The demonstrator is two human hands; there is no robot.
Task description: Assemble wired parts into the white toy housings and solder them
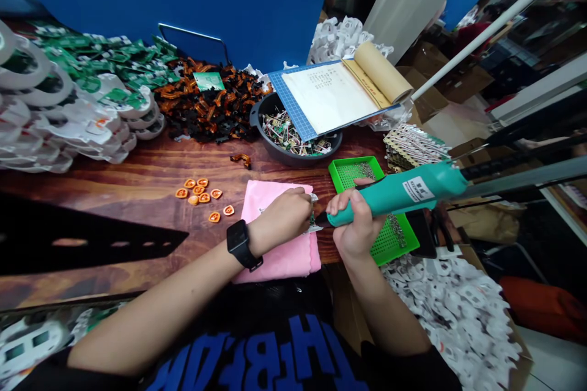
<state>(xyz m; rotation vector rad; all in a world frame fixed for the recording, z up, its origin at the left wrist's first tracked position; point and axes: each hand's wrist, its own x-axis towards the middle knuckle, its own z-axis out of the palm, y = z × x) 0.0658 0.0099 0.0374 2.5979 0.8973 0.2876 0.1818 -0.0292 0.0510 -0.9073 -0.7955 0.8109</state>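
Right hand (pixel 355 229): I clasp the screwdriver (pixel 394 192), tip at the part.
Left hand (pixel 287 217): pinching the small part (pixel 313 227) on the pink cloth (pixel 279 256).
Progress: piles unworked, I judge.

Left forearm stretched forward from lower left, bare, wrist turned slightly inward. Left hand (pixel 287 217) curled knuckles-up, fingertips pinched together at the right edge of the fist, grip closed. Right forearm rising from lower right, bare, elbow bent. Right hand (pixel 358 220) wrapped into a fist, thumb on top, index finger extended along upper side. Both hands near each other, not touching.
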